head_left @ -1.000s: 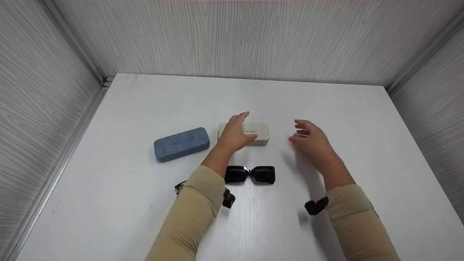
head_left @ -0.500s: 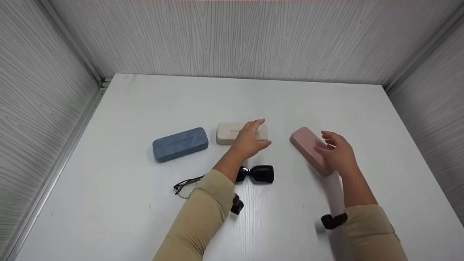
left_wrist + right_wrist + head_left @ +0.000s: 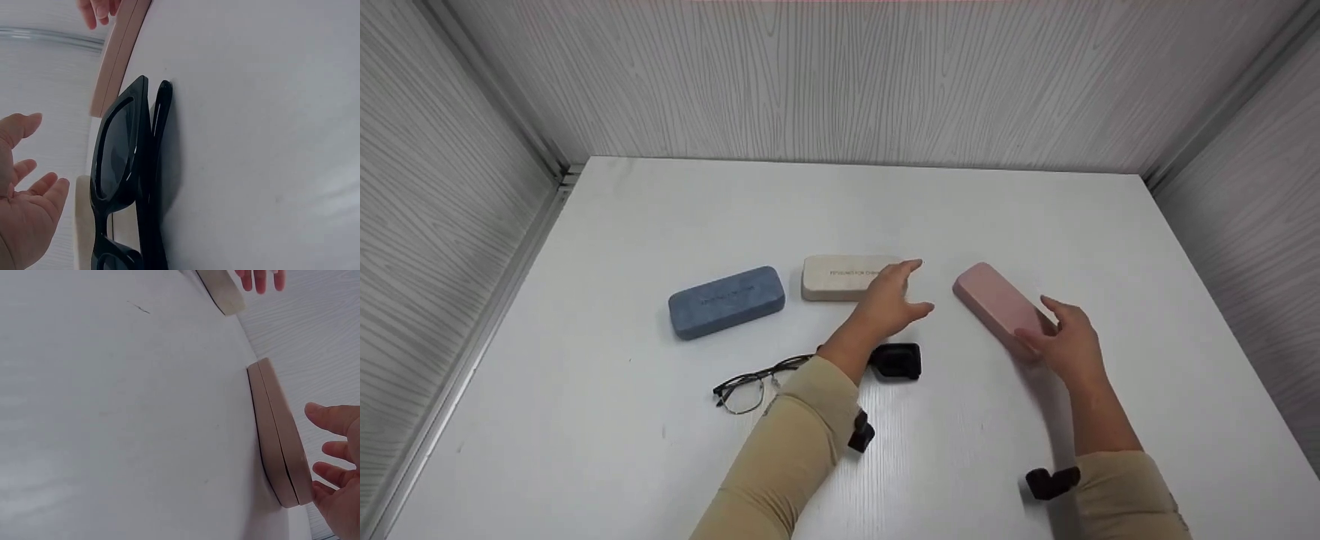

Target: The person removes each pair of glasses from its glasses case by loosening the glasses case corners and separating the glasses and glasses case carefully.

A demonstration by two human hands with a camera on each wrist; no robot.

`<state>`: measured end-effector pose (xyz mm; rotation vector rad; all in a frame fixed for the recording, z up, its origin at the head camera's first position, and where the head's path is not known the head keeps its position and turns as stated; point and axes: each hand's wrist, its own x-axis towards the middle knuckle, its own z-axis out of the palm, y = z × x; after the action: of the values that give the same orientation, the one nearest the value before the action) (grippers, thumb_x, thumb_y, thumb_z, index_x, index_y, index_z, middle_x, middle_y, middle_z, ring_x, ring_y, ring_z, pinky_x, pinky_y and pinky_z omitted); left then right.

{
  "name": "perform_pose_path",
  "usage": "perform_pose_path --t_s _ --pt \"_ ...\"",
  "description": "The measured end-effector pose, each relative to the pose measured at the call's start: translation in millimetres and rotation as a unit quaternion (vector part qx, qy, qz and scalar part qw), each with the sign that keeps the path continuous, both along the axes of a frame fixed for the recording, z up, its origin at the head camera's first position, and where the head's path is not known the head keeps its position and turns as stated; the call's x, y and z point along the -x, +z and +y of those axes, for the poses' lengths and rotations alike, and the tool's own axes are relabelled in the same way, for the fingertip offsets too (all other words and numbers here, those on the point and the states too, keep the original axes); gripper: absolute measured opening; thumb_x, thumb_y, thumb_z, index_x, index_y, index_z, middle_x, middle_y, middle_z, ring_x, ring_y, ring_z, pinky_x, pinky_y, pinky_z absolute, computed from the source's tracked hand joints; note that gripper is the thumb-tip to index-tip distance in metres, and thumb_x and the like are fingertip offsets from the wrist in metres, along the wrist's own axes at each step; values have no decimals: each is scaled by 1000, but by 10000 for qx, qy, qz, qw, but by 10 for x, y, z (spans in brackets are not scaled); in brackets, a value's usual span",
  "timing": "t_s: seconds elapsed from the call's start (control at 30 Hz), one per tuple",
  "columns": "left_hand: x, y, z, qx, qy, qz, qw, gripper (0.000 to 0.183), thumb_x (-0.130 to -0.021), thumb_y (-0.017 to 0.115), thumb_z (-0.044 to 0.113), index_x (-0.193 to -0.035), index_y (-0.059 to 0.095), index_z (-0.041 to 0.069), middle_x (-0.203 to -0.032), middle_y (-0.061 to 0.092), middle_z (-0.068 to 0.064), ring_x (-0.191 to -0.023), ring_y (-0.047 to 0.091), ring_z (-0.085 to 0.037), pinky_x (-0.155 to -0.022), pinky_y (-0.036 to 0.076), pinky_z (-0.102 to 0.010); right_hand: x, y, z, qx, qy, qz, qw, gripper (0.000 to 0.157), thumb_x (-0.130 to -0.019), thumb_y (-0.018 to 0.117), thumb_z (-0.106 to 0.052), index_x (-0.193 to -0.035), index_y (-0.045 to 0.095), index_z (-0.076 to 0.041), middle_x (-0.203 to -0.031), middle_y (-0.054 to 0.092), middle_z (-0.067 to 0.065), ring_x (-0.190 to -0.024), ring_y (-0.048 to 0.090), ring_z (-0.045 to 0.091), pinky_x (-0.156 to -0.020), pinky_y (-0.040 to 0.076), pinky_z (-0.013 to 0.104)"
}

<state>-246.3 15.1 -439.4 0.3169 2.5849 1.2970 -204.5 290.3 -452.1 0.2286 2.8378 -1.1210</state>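
My left hand (image 3: 885,304) reaches over the right end of a cream glasses case (image 3: 840,279), its thumb and fingers spread around nothing. Below that wrist lie black sunglasses (image 3: 897,361), partly hidden by the forearm; their thick dark frame (image 3: 138,163) is large in the left wrist view. On the right, a pink glasses case (image 3: 994,298) lies slanted and closed on the table. My right hand (image 3: 1069,346) is at its near end, thumb and fingers parted. In the right wrist view the relaxed fingers (image 3: 334,473) are right beside the pink case's lid.
A blue glasses case (image 3: 727,301) lies to the left of the cream one. Thin-framed eyeglasses (image 3: 769,371) lie in front of it, partly under the left forearm. Wood-grain panels (image 3: 840,82) enclose the white table (image 3: 585,450) at the back and sides.
My right hand has moved right and toward me, uncovering the pink case. My left hand has shifted right across the cream case, exposing more of the eyeglasses.
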Motion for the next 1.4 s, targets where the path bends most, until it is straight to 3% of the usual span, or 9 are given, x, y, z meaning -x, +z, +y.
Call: perform_pose_path --t_s 0.17,0.4,0.7,1.0,1.4 --pt "-4 -43 43 -10 -37 -23 10000 71 -83 68 29 -143 32 21 -145 31 -4 -134 27 -18 -108 28 -31 -35 -70 12 -29 -87 -243 9997 90 -78 72 -28 -146 18 -5 -142 27 25 -130 27 40 -106 26 51" --pt "10 -89 44 -52 -42 -44 10000 71 -83 68 31 -143 32 21 -142 34 -2 -127 37 -16 -102 36 -28 -86 -221 76 -37 37 -268 9996 110 -72 77 -35 -146 4 -2 -141 25 27 -129 27 40 -106 23 54" --pt "23 -106 68 -124 -92 32 9999 72 -82 68 30 -143 32 19 -139 38 -4 -122 43 -17 -98 40 -27 -123 -252 85 -40 -120 -72 9999 95 -71 78 -35 -140 24 2 -137 33 24 -122 34 37 -104 29 52" --pt "31 -119 118 -492 -128 -148 9986 73 -82 70 23 -143 31 15 -140 37 -5 -125 42 -19 -95 42 -23 -152 -284 192 394 -485 -133 9980 98 -69 78 -41 -143 24 -7 -140 33 17 -124 35 33 -104 31 48" --pt "45 -125 185 -807 -320 -399 9954 73 -83 68 17 -144 28 12 -143 35 -5 -129 37 -18 -99 39 -23 -161 -213 253 1043 -54 115 9945 92 -69 80 -33 -141 29 -8 -143 33 12 -130 33 26 -107 30 42"
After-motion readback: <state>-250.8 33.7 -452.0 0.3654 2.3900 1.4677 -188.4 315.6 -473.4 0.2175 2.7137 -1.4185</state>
